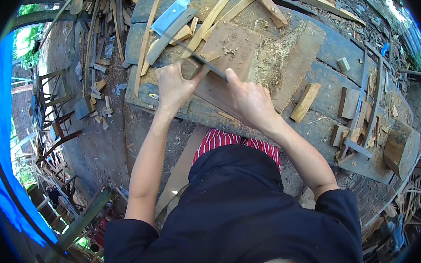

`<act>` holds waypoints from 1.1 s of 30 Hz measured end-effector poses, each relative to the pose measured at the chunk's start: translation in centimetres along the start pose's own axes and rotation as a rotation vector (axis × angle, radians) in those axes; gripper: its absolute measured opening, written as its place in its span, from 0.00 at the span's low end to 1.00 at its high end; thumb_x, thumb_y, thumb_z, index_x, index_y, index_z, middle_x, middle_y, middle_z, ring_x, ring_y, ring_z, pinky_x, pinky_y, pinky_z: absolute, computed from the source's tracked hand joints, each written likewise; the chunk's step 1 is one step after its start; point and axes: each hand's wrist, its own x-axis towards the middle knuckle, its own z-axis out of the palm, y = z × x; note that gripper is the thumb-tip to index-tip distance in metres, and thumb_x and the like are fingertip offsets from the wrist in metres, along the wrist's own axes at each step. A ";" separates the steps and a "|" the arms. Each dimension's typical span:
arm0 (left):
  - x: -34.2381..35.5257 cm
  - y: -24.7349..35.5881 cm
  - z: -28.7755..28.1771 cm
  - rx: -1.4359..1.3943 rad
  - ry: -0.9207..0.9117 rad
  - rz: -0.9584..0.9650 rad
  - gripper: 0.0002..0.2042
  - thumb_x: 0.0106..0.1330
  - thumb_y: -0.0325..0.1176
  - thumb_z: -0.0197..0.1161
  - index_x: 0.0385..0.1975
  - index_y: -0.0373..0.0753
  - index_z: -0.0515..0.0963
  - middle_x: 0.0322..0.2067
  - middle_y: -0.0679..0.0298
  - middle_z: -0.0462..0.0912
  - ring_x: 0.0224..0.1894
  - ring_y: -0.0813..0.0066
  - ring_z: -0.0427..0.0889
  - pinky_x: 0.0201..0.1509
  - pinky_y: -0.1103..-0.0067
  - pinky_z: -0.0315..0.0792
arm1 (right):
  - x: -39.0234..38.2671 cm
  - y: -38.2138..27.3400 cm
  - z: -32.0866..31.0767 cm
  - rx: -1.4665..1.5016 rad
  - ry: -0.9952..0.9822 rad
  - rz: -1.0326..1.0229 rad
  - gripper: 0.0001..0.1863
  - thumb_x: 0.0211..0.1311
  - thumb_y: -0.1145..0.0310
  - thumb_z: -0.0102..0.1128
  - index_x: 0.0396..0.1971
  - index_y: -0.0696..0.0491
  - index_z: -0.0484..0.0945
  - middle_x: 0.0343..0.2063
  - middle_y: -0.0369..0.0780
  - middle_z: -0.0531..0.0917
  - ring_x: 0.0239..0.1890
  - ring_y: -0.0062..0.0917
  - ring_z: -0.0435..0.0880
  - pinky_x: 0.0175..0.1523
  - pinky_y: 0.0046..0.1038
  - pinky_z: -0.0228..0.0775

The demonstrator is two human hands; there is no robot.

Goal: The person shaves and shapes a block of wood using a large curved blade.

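Note:
My left hand [175,87] is closed round a small wooden block [190,68] above the near edge of the workbench [143,14]. My right hand [251,98] grips the near end of a long, thin dark tool [212,68]. It slants away to the far left, crossing just over the block. Whether it is a file or a blade cannot be made out, and my fingers hide its handle. Beneath my hands lies a broad brown board [228,47] with wood shavings on it. A thick, rough-hollowed timber [302,51] rests to its right.
A light-blue block [170,14] and several wood strips [208,26] lie on the far left of the bench. One short offcut [305,102] is right of my right hand. Farther right are a wooden frame [364,101] and a large block [401,150]. Scrap wood [98,98] litters the floor.

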 end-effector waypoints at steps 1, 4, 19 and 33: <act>0.3 0.3 0.1 0.003 0.013 0.039 0.17 0.52 0.36 0.72 0.40 0.34 0.83 0.33 0.49 0.87 0.38 0.53 0.87 0.43 0.68 0.79 | 0.4 0.5 0.1 0.018 0.043 0.025 0.19 0.62 0.73 0.49 0.54 0.52 0.67 0.19 0.49 0.82 0.25 0.48 0.85 0.30 0.50 0.76; 0.9 1.0 -0.3 0.022 -0.019 -0.021 0.18 0.52 0.37 0.72 0.39 0.32 0.83 0.32 0.47 0.86 0.38 0.53 0.87 0.43 0.68 0.78 | 0.9 0.4 -0.4 -0.017 0.015 0.005 0.22 0.60 0.74 0.50 0.57 0.52 0.67 0.18 0.49 0.82 0.24 0.47 0.85 0.29 0.49 0.76; 1.4 0.3 0.6 -0.028 0.049 0.072 0.18 0.49 0.40 0.73 0.33 0.32 0.83 0.26 0.47 0.85 0.32 0.48 0.86 0.39 0.65 0.79 | 0.3 1.3 -0.2 0.098 0.051 0.033 0.17 0.66 0.72 0.46 0.54 0.56 0.67 0.19 0.50 0.80 0.23 0.50 0.81 0.31 0.50 0.72; 0.3 0.9 0.0 -0.079 0.015 -0.008 0.16 0.51 0.37 0.73 0.35 0.34 0.83 0.29 0.48 0.86 0.35 0.50 0.86 0.41 0.65 0.79 | -0.2 -0.6 -1.4 0.006 0.032 -0.049 0.16 0.63 0.73 0.48 0.52 0.51 0.66 0.20 0.46 0.83 0.24 0.44 0.86 0.28 0.47 0.77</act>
